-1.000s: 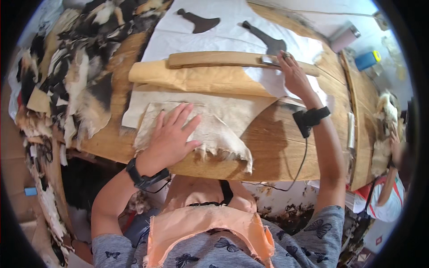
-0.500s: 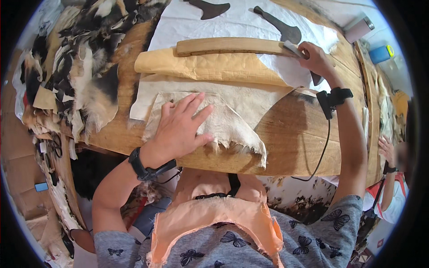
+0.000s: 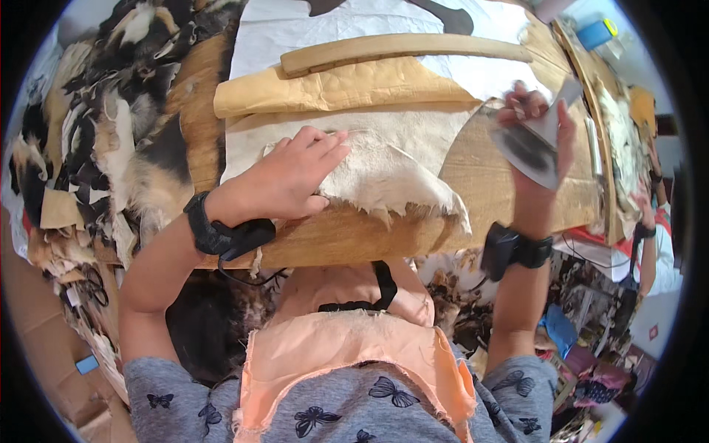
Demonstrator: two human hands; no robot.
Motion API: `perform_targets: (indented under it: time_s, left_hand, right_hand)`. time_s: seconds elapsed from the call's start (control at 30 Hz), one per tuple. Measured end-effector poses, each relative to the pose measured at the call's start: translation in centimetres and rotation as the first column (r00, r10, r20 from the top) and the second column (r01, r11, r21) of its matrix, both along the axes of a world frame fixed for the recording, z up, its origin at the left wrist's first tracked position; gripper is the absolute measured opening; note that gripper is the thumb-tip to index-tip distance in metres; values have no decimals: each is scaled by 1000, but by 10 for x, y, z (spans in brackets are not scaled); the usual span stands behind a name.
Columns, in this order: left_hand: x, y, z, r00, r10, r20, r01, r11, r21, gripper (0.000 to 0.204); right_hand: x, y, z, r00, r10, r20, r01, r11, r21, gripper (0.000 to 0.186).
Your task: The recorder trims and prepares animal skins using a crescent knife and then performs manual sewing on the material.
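My left hand [image 3: 299, 173] lies on a cream hide piece [image 3: 399, 173] with a ragged near edge; its fingers are bent a little and the thumb stands apart from them. That piece rests on a larger pale hide [image 3: 413, 127], near the front edge of the wooden table [image 3: 369, 240]. To the right, above the bare wood, my right hand [image 3: 565, 144] is closed on a wide-bladed knife [image 3: 535, 153]. Motion blurs the knife; its curved grey blade hangs over the palm and a flat grey part sticks up beyond the thumb.
Behind the hides lie a folded yellow sheet [image 3: 295, 94], a long curved wooden bar [image 3: 399, 49] and a white sheet [image 3: 258, 37]. Dark wide-bladed tools [image 3: 447, 16] sit at the far edge. Furry hide scraps [image 3: 111, 140] heap up on the left. Another person's arm [image 3: 648, 247] shows at far right.
My right hand has come back from the far side of the wooden bar, bringing the knife nearer and turning it. The left hand's fingers have drawn together on the hide. The whole view has shifted.
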State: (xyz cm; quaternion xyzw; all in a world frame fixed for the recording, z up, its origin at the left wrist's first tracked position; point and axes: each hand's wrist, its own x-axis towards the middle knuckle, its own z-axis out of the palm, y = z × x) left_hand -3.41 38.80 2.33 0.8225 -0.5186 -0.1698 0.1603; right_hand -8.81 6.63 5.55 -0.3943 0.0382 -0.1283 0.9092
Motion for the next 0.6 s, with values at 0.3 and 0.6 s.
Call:
perform_targets:
  time_s: [0.3,0.6]
  left_hand:
    - [-9,1,-16,980,-16,198,28,998,-58,73]
    - [8,2,-7,991,-74,114,91,984,-153,26]
  right_hand:
    - [-21,146,-53,907,-136,-399,58,978,-202,26]
    - [-20,160,-76,879,-408,-247,49,592,-804,27]
